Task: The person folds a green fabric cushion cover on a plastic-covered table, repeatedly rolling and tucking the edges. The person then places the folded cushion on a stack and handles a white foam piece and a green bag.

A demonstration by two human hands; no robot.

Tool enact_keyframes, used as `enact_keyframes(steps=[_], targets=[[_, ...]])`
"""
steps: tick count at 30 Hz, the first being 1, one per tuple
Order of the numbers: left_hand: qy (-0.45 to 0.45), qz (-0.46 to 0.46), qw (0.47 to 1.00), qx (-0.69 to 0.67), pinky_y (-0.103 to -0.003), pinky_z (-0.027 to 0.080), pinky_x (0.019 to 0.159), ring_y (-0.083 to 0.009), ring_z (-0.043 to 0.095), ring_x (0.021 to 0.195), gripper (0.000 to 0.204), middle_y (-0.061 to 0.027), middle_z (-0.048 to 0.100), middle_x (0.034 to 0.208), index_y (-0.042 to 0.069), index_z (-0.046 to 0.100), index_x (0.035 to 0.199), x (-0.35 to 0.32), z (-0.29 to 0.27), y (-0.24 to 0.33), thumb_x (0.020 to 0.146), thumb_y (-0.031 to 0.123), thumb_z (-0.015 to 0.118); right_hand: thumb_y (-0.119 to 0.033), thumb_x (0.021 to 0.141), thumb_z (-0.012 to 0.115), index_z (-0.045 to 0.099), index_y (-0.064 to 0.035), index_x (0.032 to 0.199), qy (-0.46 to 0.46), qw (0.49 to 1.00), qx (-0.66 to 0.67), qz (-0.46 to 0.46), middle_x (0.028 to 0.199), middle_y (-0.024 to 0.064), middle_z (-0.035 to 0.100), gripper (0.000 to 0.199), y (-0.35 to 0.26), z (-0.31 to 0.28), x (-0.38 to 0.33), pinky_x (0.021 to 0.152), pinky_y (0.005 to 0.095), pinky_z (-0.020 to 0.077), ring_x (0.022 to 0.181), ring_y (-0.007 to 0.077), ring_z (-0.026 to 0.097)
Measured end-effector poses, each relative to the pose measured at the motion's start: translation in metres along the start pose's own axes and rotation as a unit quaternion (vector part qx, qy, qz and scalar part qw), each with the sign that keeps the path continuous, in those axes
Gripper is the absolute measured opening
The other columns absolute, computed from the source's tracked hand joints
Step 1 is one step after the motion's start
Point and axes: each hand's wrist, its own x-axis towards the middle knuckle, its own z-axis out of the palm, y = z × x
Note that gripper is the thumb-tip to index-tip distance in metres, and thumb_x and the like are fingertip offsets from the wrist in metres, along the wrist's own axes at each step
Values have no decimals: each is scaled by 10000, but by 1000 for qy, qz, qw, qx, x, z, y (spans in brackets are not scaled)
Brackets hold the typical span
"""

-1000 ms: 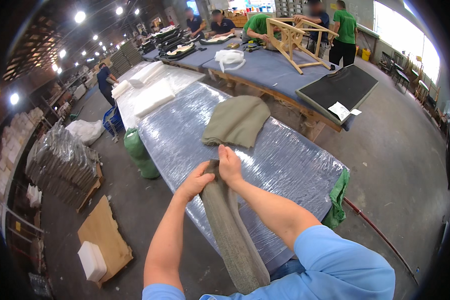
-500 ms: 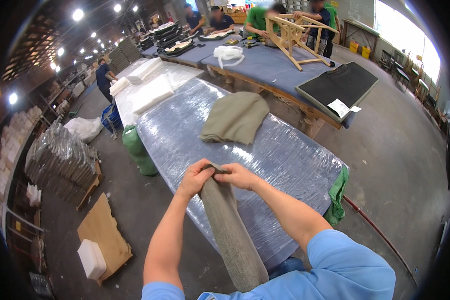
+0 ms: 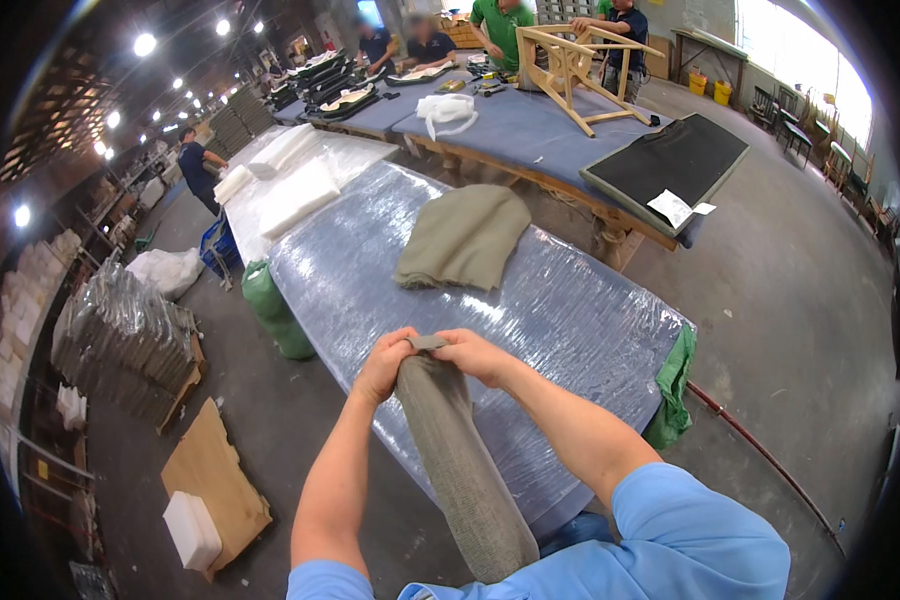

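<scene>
A long padded piece in grey-green fabric [image 3: 462, 465], perhaps a covered cushion, rests upright against my body and leans over the table's near edge. My left hand [image 3: 382, 366] pinches its far end at the left corner. Gripping the opposite corner is my right hand [image 3: 473, 357], and a short flap of the fabric stretches between my fingers. Beyond both hands, a stack of olive-green fabric pieces [image 3: 465, 237] lies on the table [image 3: 340, 250], which is wrapped in clear plastic film. What is inside the fabric is hidden.
White foam sheets [image 3: 300, 195] lie at the table's far left. Behind stands a blue-topped bench [image 3: 520, 140] with a wooden chair frame [image 3: 570, 75] and a black panel [image 3: 670, 165]; several people work there. Cardboard [image 3: 215, 480] and a red hose [image 3: 760, 460] are on the floor.
My fingers have drawn the fabric's end edge into a flatter, wider flap between my hands. The view has shifted slightly, and a person at the far bench stands more upright.
</scene>
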Motion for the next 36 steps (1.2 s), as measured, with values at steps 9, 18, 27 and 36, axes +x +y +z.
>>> enact_keyframes(steps=[9,18,27,36], targets=[[55,-13,997,-51,-272,487,763,-117,612,834,204,-24,677,934,45,715,1009,-5,11,-1,985,221,614,-275,1002,590,733,-19,1057,217,973,-79,-15,935,137,737,298,14,38,13,841,410,500,899,255,683],[34,14,993,-109,-340,542,840,-168,673,927,432,-57,699,1044,28,668,1184,-25,2,-16,1024,426,621,-353,997,571,724,7,991,271,950,-155,-12,961,238,737,391,-4,53,6,851,477,499,950,401,701],[85,48,992,-84,-279,516,786,-105,634,876,369,-22,673,1008,32,651,1201,-22,22,-17,1032,359,619,-355,983,580,719,21,1018,281,946,-159,-31,1020,264,734,402,1,40,20,885,482,504,1014,430,697],[152,95,976,-122,-256,453,720,-83,555,814,332,18,625,926,60,690,1044,-8,32,-26,1053,382,605,-413,924,530,757,19,965,361,913,-189,6,1020,283,736,490,-6,52,27,905,507,513,1004,461,697]])
